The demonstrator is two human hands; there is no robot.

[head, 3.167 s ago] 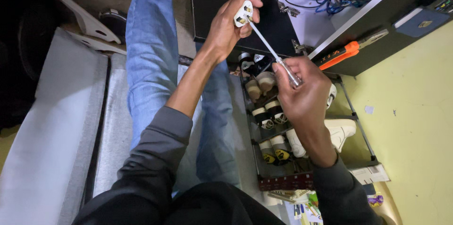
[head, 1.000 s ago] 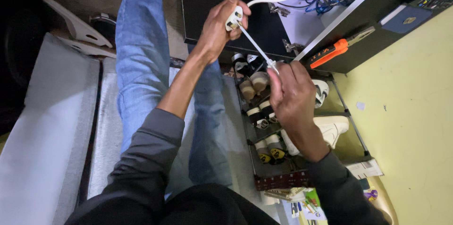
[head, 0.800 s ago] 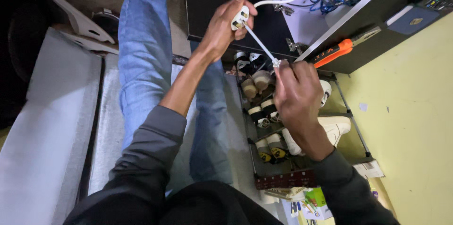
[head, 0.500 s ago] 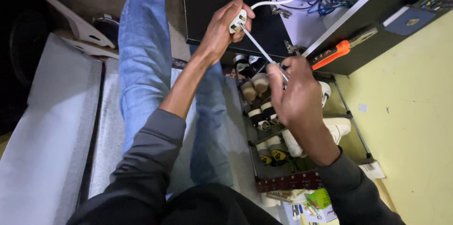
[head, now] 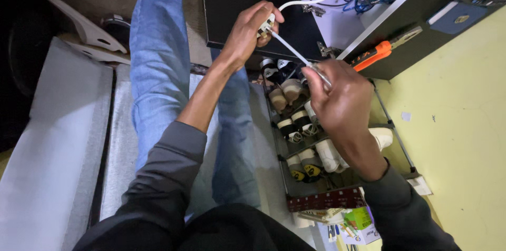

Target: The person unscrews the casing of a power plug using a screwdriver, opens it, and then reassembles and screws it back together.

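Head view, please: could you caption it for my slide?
Left hand holds a white plug; right hand pinches its white cable above a shoe rack.

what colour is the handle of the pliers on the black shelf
Orange, with a black strip along it: the pliers show in the head view.

white cable [head: 289, 50], blue jeans [head: 158, 66] — orange-handled pliers [head: 375, 54]

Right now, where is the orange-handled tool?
In the head view, the orange-handled tool lies at upper right on the edge of the dark shelf, just above the right hand.
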